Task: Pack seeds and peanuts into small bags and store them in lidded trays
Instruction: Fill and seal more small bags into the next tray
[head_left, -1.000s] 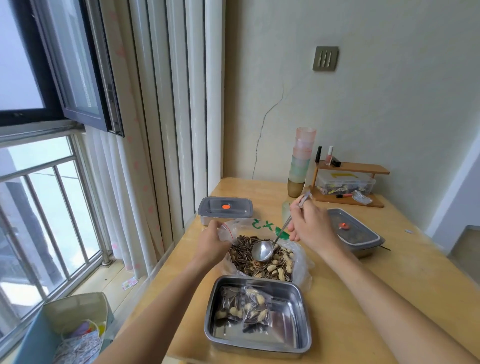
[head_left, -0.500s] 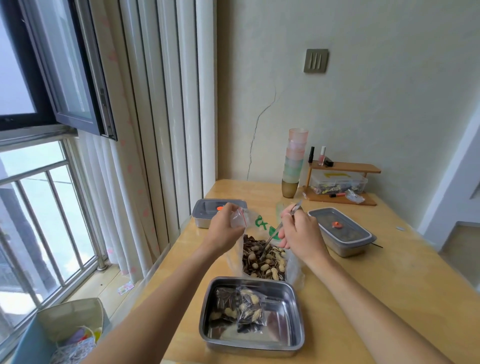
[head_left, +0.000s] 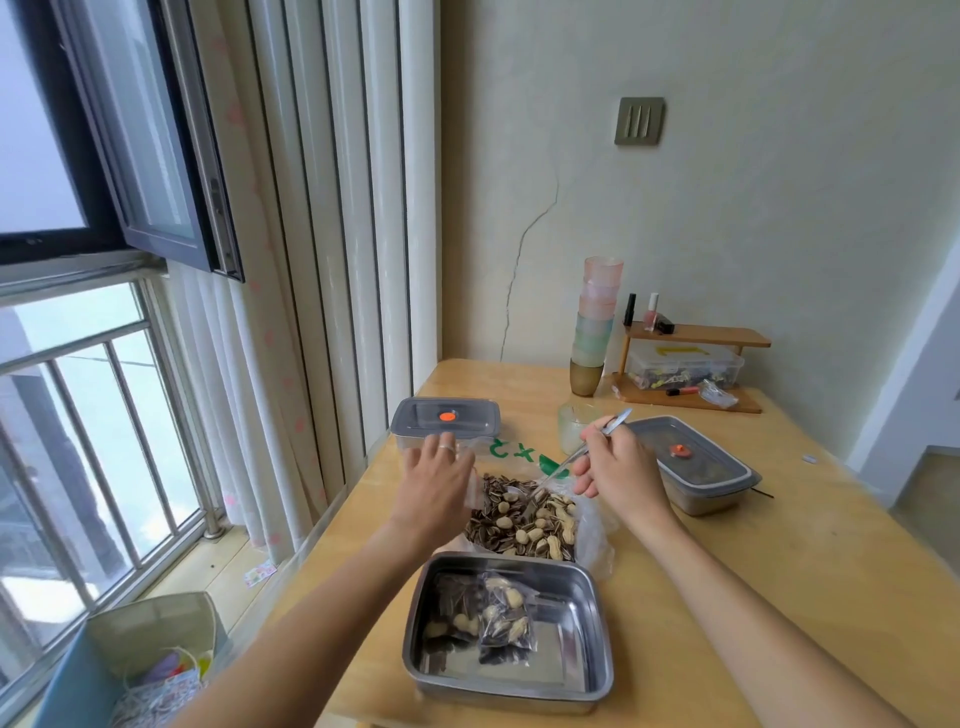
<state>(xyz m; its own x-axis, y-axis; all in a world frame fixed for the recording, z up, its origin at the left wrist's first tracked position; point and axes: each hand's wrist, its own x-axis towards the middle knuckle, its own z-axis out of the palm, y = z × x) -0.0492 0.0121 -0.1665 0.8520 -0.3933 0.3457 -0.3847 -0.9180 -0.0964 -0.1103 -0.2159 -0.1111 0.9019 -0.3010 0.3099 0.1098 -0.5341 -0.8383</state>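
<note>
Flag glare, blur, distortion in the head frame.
Head view: window blown out upper left; wide-angle bows the window bars and curtain folds; soft glare on the steel tray; small bag in the left hand smeared; right hand and spoon fairly sharp.

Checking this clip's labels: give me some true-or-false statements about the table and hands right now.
1. The right hand grips a spoon dipped into the seed and peanut mix. True.
2. The near steel tray has its lid on. False: it is open, with filled small bags inside.
3. Two lidded trays stand farther back, one left, one right. True.
4. The stack of cups lies tipped over. False: it stands upright.
5. The left hand holds a small clear bag. True.
</note>
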